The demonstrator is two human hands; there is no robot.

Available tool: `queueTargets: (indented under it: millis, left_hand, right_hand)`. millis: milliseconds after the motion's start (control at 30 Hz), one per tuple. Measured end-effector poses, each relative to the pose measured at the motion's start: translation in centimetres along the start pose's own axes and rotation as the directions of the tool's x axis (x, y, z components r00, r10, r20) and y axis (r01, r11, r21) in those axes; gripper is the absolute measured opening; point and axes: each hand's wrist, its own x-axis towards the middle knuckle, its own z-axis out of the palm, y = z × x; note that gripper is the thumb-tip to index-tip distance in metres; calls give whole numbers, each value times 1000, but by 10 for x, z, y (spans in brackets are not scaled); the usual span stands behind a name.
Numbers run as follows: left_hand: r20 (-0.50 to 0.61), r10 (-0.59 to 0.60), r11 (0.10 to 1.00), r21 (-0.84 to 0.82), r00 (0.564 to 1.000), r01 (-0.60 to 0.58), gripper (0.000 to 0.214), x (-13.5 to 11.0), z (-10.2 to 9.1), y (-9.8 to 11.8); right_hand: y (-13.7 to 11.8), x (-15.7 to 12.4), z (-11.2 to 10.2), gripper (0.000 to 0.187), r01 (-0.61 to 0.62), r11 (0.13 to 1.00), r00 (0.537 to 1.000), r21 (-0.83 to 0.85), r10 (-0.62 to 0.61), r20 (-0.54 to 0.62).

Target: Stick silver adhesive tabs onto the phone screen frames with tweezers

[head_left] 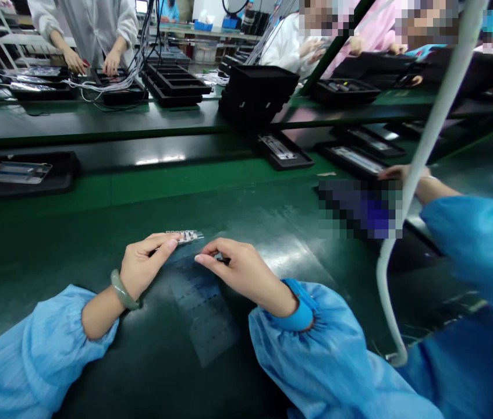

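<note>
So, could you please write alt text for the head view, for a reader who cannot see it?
On a green bench, the left hand pinches a small strip of tiny parts; the right hand sits close by, fingertips pinched together. A clear sheet lies under both hands, and black trays line the belt behind.

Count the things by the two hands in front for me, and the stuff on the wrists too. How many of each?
small strip of parts: 1, pinched in the fingers of the left hand
clear sheet: 1, flat on the green table
green bangle: 1, on the left wrist
blue wristband: 1, on the right wrist
Total: 4
</note>
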Motion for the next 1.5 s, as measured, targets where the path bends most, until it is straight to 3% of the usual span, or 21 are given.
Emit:
queueTargets:
  millis: [133,267,367,700,1000,1267,1500]
  left_hand:
    - [132,136,958,236,982,-165,21,6,-5,-14]
    - [259,72,837,509,963,-200,22,11,-9,-29]
    - [308,68,755,606,949,-250,22,12,-9,-32]
    - [442,8,698,640,897,-322,43,14,-17,-27]
    - [500,22,691,619,866,-375,34,18,-23,-32]
    - [372,14,737,623,928,-261,23,23,-19,-32]
    - [361,13,734,630,932,-255,33,20,-17,-22]
  right_hand:
    - [2,1,1,16,-57,994,984,-94,72,163]
    - [3,2,3,18,-41,962,957,-268,115,268]
    - [4,3,5,21,-23,939,945,-343,133,300]
    - [9,4,8,22,-52,957,949,-284,136,286]
    - [10,3,8,20,-61,965,950,-255,135,282]
    - [7,3,9,19,-57,957,950,-285,140,279]
    - [9,2,7,22,-57,960,960,-275,128,250]
